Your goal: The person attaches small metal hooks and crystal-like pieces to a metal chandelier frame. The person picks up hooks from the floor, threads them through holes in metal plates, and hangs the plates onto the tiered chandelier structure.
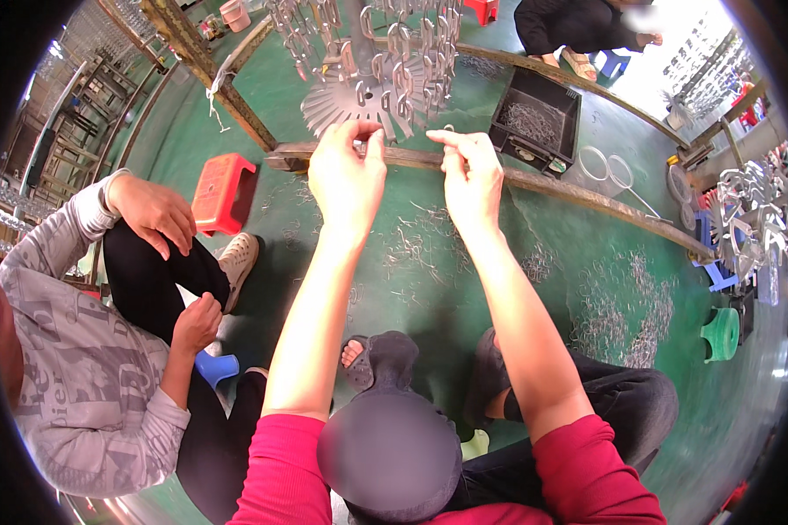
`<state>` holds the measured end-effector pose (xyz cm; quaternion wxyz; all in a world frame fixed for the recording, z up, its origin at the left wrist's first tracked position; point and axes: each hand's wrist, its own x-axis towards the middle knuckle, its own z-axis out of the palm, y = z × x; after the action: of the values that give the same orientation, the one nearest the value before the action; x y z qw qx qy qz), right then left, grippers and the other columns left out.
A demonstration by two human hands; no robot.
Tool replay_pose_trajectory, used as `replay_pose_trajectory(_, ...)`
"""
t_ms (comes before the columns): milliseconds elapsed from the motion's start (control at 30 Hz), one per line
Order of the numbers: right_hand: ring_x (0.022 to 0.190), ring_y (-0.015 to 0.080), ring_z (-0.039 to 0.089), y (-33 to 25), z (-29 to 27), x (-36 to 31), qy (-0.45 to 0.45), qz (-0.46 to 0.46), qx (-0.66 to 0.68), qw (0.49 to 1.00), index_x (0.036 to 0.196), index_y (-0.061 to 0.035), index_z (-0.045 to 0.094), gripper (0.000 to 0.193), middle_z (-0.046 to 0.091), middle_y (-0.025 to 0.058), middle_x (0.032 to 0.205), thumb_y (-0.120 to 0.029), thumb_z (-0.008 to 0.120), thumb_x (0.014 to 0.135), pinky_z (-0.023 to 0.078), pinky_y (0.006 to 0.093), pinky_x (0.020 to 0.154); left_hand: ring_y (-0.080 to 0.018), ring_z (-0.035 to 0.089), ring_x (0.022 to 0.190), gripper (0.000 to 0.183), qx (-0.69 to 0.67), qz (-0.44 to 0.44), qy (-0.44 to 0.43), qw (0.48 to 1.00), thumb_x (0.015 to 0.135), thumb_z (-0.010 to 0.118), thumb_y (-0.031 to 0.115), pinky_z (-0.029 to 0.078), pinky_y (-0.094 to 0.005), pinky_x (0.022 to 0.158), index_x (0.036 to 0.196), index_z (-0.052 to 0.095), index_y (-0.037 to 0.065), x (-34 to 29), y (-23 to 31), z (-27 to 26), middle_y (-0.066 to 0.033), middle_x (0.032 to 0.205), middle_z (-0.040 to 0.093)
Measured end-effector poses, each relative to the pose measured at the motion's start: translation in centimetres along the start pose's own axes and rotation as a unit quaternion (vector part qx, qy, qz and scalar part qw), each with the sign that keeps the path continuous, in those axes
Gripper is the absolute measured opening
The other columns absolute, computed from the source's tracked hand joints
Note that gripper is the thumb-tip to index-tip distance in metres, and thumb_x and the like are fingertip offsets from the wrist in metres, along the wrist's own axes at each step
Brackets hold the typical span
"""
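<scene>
Both my arms reach forward to a metal rack with a fanned, slotted disc (328,103) and many U-shaped metal pieces (400,74) hanging around it. My left hand (350,175) is at the disc's near edge, thumb and forefinger brought together in a pinch; what lies between them is too small to make out. Slightly to the right, my right hand (474,179) has its fingers curled and its forefinger pointing toward the disc. A tiny bit of metal seems to show by its fingertips, but I cannot name it.
A wooden beam (534,182) crosses beneath the rack. Beyond it sits a black crate (534,118) of thin metal bits. Wire hooks (420,249) litter the green floor. A red stool (223,194) stands left, near a seated person's hands (162,214). Another person (573,26) sits at the back.
</scene>
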<state>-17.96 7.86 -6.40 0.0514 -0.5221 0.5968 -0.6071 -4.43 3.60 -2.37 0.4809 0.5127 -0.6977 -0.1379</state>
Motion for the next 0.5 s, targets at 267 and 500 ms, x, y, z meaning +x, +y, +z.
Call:
replay_pose_trajectory(267,0.059,0.0143,0.052,-3.3,2.1,2.4,0.131,-0.071,-0.051,0.988,0.082,-0.0107,0.062,0.014,0.052,0.0014,0.081,-0.014,0.071,0.072,0.045,0.0301,0.054,-0.0164,0.059,0.078,0.038,-0.161,-0.252,0.047,0.953,0.079,0.069,0.028,0.048,-0.0273,0.067,0.100,0.052,0.000,-0.4,-5.4,0.9,-0.0069,0.087,0.061)
replay_pose_trajectory(500,0.057,0.0149,0.052,-3.9,2.4,3.1,0.106,-0.008,-0.089,0.990,0.078,-0.0108,0.064,0.012,0.053,0.0011,0.079,-0.020,0.070,0.073,0.044,0.0313,0.053,-0.0184,0.065,0.077,0.037,-0.461,-0.406,-0.083,0.785,0.080,0.070,0.027,0.055,-0.0291,0.061,0.100,0.055,-0.001,1.1,-6.9,1.2,-0.0095,0.091,0.063)
